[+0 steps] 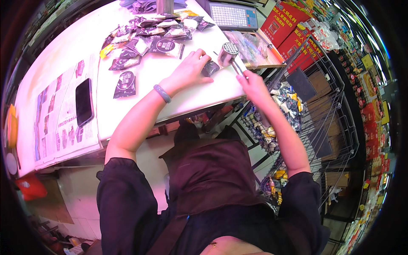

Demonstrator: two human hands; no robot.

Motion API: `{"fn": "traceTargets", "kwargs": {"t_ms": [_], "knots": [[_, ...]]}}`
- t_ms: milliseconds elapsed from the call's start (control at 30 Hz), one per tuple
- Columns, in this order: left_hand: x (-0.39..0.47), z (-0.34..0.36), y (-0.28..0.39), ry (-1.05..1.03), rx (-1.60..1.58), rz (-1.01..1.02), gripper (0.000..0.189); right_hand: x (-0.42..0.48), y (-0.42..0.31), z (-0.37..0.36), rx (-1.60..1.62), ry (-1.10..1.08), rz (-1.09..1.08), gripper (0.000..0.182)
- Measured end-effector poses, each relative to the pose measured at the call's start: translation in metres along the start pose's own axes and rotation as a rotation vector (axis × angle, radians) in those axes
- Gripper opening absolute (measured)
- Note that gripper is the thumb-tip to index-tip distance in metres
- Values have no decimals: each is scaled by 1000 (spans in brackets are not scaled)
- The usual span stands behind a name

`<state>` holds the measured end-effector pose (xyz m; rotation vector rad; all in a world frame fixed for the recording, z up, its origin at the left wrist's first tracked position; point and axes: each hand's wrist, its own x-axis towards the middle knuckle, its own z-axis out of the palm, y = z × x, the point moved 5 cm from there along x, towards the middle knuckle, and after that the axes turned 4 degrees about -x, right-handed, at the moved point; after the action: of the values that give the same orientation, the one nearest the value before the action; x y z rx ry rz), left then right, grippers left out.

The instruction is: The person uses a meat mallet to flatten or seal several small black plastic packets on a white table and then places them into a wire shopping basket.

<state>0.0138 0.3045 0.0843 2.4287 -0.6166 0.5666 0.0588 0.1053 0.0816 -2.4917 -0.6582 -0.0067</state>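
My right hand [255, 86] grips the handle of a metal meat mallet [229, 54]. Its studded face points upward, just right of a small dark packet [210, 68] near the front edge of the white table [172, 81]. My left hand [190, 68], with a bluish bangle at the wrist, holds that packet down between thumb and fingers; they cover part of it. Beyond my left hand lies a heap of small black-and-white plastic packets [165, 47], a few with yellow. One similar packet [125, 83] sits apart, left of the heap.
A smartphone [84, 102] rests on a printed paper sheet [60, 118] at the left. Far right are a keypad device [233, 16], clear plastic bags [244, 46] and an orange-handled tool [276, 54]. A wire cart [342, 105] with packets in baskets [287, 102] and red cartons [283, 19] stand beside the table.
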Motion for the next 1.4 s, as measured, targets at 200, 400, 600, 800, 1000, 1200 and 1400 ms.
{"fn": "traceTargets", "kwargs": {"t_ms": [200, 400, 600, 800, 1000, 1200, 1400], "knots": [[3, -1, 8, -56, 109, -9, 47, -24, -1, -9, 143, 138, 65, 32], [4, -11, -9, 119, 146, -130, 37, -18, -9, -20, 156, -31, 149, 33], [0, -26, -71, 411, -1167, -682, 17, 22, -10, -6, -494, 117, 23, 31], [3, -18, -58, 328, -1407, -765, 22, 42, -33, 22, -409, 163, -155, 28], [3, -11, -46, 44, -1319, -705, 23, 60, -57, 10, 554, -303, -15, 41], [6, -5, -30, -125, -1205, -513, 26, 45, -63, 20, 820, -187, -98, 24], [8, -8, -22, 78, -1113, -466, 20, 37, -66, 22, 946, -146, -115, 23]]}}
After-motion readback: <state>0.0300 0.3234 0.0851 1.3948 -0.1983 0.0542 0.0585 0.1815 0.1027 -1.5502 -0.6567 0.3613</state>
